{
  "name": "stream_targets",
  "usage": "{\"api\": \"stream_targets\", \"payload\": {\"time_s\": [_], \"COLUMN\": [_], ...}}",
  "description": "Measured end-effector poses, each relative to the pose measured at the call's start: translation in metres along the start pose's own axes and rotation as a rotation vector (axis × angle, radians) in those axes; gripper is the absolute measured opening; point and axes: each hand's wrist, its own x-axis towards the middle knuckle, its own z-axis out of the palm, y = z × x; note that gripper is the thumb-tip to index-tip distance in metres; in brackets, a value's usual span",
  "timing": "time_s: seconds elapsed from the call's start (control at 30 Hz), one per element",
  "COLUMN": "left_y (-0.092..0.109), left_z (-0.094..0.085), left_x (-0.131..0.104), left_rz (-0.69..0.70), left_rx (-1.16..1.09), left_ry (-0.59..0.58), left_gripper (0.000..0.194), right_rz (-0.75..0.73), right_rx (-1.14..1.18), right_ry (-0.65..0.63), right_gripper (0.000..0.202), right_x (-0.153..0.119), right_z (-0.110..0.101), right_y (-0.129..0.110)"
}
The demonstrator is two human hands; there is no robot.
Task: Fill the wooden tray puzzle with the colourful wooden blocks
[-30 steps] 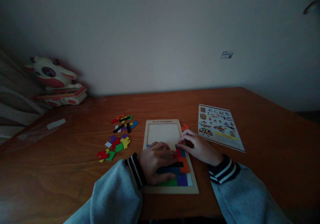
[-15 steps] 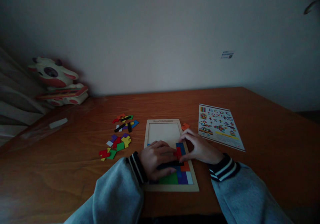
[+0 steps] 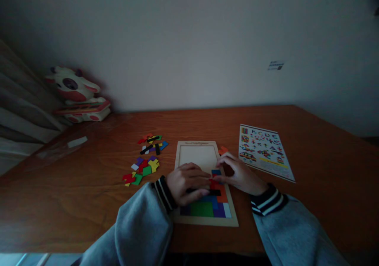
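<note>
Touching pieces (image 3: 212, 184) — right grip (image 3: 216, 171) parted

From here, bare left hand (image 3: 188, 183) hides part of flat black bar (image 3: 215, 193); tiny print on white rectangular wall sticker (image 3: 276, 65) unreadable; grey fabric sleeves (image 3: 142, 228) cut off at bottom edge.

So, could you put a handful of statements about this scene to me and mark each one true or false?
1. The left hand lies over the pale wooden puzzle tray. True.
2. The right hand is at the tray's right side. True.
3. Thick red mittens cover both hands. False: they are bare.
4. A round green bowl stands right of the tray. False: a white printed paper sheet lies there.
5. Loose, flat coloured pieces lie on the brown wooden table, left of the tray. True.
6. A tall glass vase stands at the table's far left. False: a white-and-red cow-shaped toy is there.
</note>
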Motion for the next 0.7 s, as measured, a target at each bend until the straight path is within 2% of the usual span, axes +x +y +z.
{"api": "stream_targets", "payload": {"time_s": [0.07,0.13,0.2,0.3,0.4,0.57,0.7], "left_y": [-0.008,-0.021,-0.035,-0.051,-0.059,-0.066,-0.076], "left_z": [-0.011,-0.021,-0.027,-0.029,-0.025,-0.015,-0.014], "left_x": [-0.004,-0.013,-0.024,-0.038,-0.045,-0.046,-0.044], "left_rz": [-0.055,-0.109,-0.113,-0.109,-0.137,-0.171,-0.199], "left_rx": [0.025,0.087,0.171,0.238,0.252,0.287,0.302], "left_ry": [0.075,0.137,0.172,0.186,0.190,0.135,0.103], "left_gripper": [0.028,0.027,0.026,0.027,0.028,0.026,0.028], "right_rz": [0.002,0.022,0.045,0.051,0.057,0.058,0.109], "right_rx": [-0.045,-0.115,-0.175,-0.247,-0.293,-0.332,-0.331], "right_ry": [0.149,0.293,0.353,0.309,0.272,0.228,0.197], "right_gripper": [0.019,0.018,0.023,0.031,0.031,0.026,0.021], "right_x": [0.001,0.002,0.003,0.004,0.004,0.013,0.034], "right_z": [0.001,0.003,0.005,0.009,0.010,0.004,0.000], "right_y": [0.007,0.015,0.024,0.034,0.040,0.043,0.046]}}
